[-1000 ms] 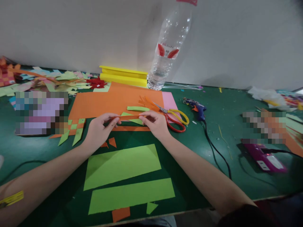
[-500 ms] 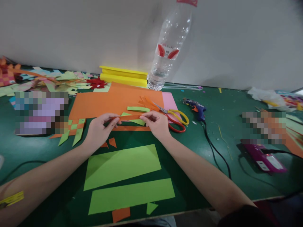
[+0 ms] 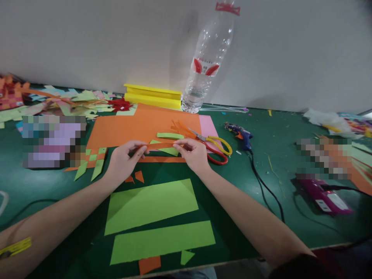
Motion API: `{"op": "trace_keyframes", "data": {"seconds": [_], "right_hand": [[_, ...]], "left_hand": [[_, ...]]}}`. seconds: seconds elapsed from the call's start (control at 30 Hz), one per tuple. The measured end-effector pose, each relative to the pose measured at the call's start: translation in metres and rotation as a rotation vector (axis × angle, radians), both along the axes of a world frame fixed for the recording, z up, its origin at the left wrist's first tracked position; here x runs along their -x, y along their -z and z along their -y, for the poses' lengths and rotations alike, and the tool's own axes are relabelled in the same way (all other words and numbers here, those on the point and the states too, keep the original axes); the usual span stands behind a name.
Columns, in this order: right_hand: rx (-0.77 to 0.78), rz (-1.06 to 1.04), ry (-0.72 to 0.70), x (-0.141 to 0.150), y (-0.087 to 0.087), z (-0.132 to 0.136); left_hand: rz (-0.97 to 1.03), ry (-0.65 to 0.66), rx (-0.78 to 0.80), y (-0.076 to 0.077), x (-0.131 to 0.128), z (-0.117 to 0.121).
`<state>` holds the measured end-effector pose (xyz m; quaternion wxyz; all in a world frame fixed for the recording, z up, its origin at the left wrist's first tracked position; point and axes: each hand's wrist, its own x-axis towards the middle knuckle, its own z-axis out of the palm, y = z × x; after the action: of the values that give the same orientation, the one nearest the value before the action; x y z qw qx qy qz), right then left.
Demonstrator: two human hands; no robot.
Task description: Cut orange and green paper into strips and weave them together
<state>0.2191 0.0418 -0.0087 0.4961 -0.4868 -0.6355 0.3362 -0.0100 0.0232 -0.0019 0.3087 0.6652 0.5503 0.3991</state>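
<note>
Between my two hands an orange paper strip is stretched level above the table. My left hand pinches its left end, and my right hand pinches its right end. Below it a second orange strip lies on the green tabletop. Just behind are short green strips on a large orange paper sheet. Scissors with yellow and red handles rest right beside my right hand. Left of my left hand lies a woven orange and green paper piece.
Two green paper sheets lie near the front edge. A blue glue gun with a black cable is at right, beyond it a magenta power socket. A plastic bottle and a yellow folded piece stand at the back wall.
The view has shifted slightly, so everything sits a little lower in it. Both hands keep the same pinch on the orange strip, with no other clear movement.
</note>
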Motion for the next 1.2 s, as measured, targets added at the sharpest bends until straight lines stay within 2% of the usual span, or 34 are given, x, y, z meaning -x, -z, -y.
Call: {"op": "trace_keyframes", "data": {"seconds": [0.2, 0.33, 0.43, 0.57, 0.93, 1.1, 1.2], "right_hand": [[0.019, -0.017, 0.031, 0.0, -0.003, 0.001], [-0.074, -0.076, 0.181, -0.006, -0.005, -0.001], [-0.137, -0.109, 0.31, -0.013, -0.003, -0.005], [-0.164, -0.087, 0.367, -0.019, 0.002, -0.01], [-0.221, 0.135, 0.287, -0.015, -0.005, 0.003], [-0.308, 0.362, 0.204, -0.016, -0.001, 0.005], [-0.375, 0.585, 0.174, -0.018, -0.004, 0.004]], "left_hand": [[0.011, 0.021, -0.001, 0.001, 0.001, 0.0], [-0.012, 0.03, 0.001, -0.001, 0.0, 0.001], [-0.117, 0.06, -0.035, -0.002, 0.0, 0.002], [-0.315, 0.093, -0.162, -0.003, 0.0, 0.004], [-0.407, 0.127, -0.305, 0.001, -0.001, 0.005], [-0.413, 0.122, -0.298, -0.001, -0.002, 0.006], [-0.4, 0.123, -0.267, -0.006, 0.001, 0.008]]}}
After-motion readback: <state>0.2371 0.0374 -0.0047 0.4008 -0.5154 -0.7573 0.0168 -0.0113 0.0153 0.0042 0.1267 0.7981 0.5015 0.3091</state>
